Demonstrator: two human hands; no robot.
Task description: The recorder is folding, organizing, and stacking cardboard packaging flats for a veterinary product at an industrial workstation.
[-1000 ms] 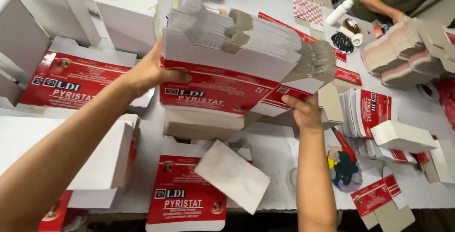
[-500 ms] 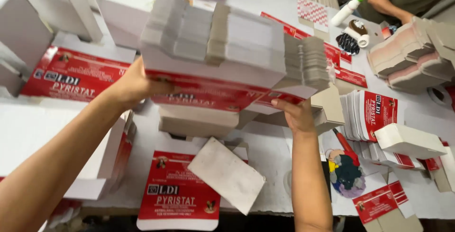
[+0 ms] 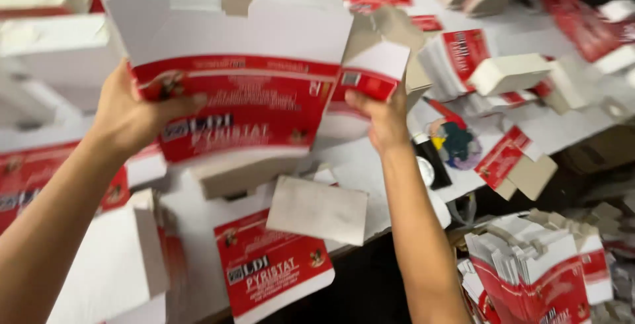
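Head view: hands [image 3: 135, 116] gripping flat cardboard cartons [image 3: 231, 73]

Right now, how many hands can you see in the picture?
2. The left hand grips the left edge of the raised stack of flat red and white cartons; the right hand holds its right edge. No other hands show; some may be out of view.

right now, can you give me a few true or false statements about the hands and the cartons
1. Both hands hold one big flat red and white carton up in the air. True.
2. The left hand grips the carton's left edge. True.
3. The right hand rests flat on the table. False: it grips the carton's right side.
4. A flat red and white carton lies on the table edge below. True.
5. The held carton is blue. False: red and white.
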